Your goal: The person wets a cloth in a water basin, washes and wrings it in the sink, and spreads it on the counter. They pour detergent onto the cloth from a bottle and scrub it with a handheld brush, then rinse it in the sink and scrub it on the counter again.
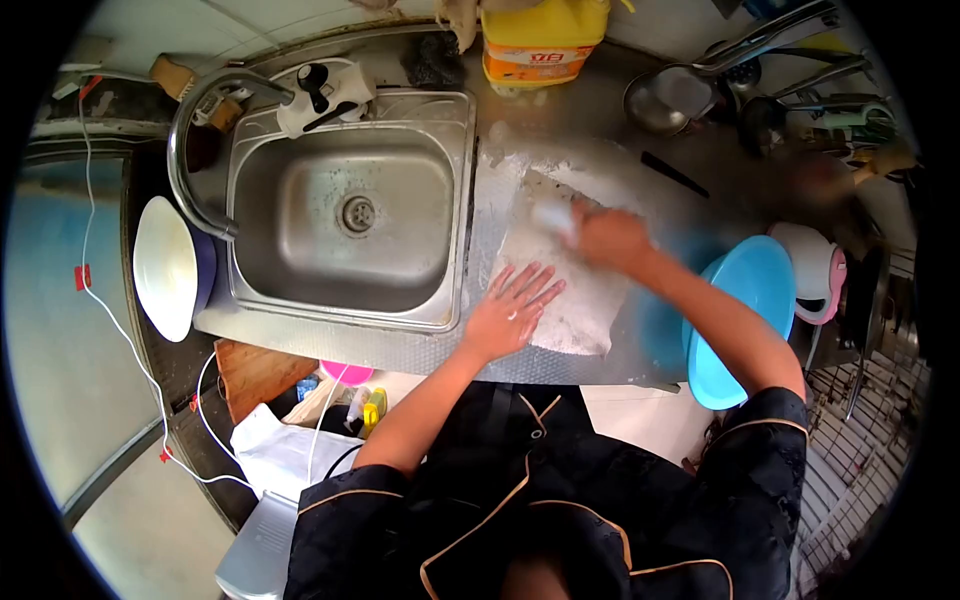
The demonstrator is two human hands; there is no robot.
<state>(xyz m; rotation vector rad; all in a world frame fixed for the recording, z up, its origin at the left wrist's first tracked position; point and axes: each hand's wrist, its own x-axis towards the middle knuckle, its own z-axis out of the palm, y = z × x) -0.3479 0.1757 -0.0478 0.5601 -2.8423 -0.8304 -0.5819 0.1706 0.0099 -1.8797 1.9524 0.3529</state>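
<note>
A pale, wet-looking rectangular cloth (570,325) with dark specks lies flat on the metal counter, right of the sink. My left hand (515,312) is pressed flat on its left edge, fingers spread, with a small white fleck on the back. Over the upper part of the cloth, my right hand (610,238) is closed around a small white object (553,217). Motion blurs both that hand and the object, so its kind does not show. Whitish suds or wetness (510,160) mark the counter around the cloth.
A steel sink (463,210) with a curved faucet (178,150) is at left, a white bowl (165,270) beside it. A yellow jug (545,45) stands behind. Rightward are a dark strip (675,175), a ladle (655,105) among utensils, and a blue basin (765,275).
</note>
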